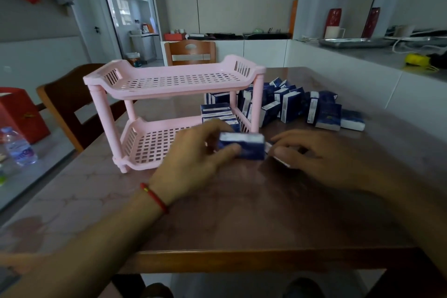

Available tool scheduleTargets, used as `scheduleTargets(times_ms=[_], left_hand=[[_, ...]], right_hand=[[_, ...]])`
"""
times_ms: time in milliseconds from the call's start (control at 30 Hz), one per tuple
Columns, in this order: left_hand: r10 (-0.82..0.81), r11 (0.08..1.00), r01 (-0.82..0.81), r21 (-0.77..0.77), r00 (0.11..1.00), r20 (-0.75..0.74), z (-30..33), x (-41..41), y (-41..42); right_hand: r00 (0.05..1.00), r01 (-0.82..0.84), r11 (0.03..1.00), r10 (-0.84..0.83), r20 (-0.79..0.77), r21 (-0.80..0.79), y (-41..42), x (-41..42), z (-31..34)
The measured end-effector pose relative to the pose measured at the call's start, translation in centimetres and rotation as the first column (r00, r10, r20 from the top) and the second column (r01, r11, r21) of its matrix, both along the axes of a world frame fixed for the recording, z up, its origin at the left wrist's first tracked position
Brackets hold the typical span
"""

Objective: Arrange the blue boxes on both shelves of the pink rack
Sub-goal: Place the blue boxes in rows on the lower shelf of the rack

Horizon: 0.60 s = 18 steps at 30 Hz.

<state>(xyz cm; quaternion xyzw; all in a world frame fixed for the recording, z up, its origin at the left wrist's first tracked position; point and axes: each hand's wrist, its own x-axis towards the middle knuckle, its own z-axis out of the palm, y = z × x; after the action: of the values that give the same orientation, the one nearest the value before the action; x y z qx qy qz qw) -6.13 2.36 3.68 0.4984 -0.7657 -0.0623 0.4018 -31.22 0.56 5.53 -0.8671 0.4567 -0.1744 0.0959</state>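
Left hand (193,152) clamped on 1 blue box (242,145); right hand (314,159) grip unclear, by pink rack (169,80).

Pink rack half-started, blue boxes piled beside it

The two-tier pink rack (169,80) stands upright on the table, top shelf bare; a few blue boxes (217,111) lie stacked at its lower shelf's right end, a loose heap (302,104) waits just right of it, one box (242,145) in front.

- Rack (169,80): pale pink, with a grid of holes.
- Boxes (290,106): dark blue with white panels.
- Desk (242,213): glossy reddish brown.
- Wrist cord (154,197): red.
- Bottle (19,146): clear, blue label.
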Motion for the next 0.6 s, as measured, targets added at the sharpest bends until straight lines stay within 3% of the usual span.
scheduleTargets(times_ms=[100, 200, 400, 600], left_hand=[[0.204, 0.979, -0.203, 0.037, 0.978, -0.051, 1.2, 2.3, -0.2], [0.297, 0.955, -0.296, -0.012, 0.955, 0.029, 1.1, 2.8, -1.2], [0.256, 0.966, -0.248, -0.077, 0.958, 0.125, 0.0, 1.6, -3.1], [0.211, 0.976, -0.200, -0.090, 0.968, 0.133, -1.2, 1.6, -3.6]], right_hand=[[0.997, 0.018, 0.999, -0.016, 0.070, -0.026, -0.2, -0.3, -1.1], [0.997, 0.037, 0.993, -0.029, 0.071, -0.109, -0.2, 0.1, -2.1], [0.970, 0.090, 0.978, -0.043, 0.241, -0.186, 0.3, 0.2, -2.3], [0.969, 0.089, 0.979, -0.043, 0.242, -0.182, 0.5, -0.2, -2.5]])
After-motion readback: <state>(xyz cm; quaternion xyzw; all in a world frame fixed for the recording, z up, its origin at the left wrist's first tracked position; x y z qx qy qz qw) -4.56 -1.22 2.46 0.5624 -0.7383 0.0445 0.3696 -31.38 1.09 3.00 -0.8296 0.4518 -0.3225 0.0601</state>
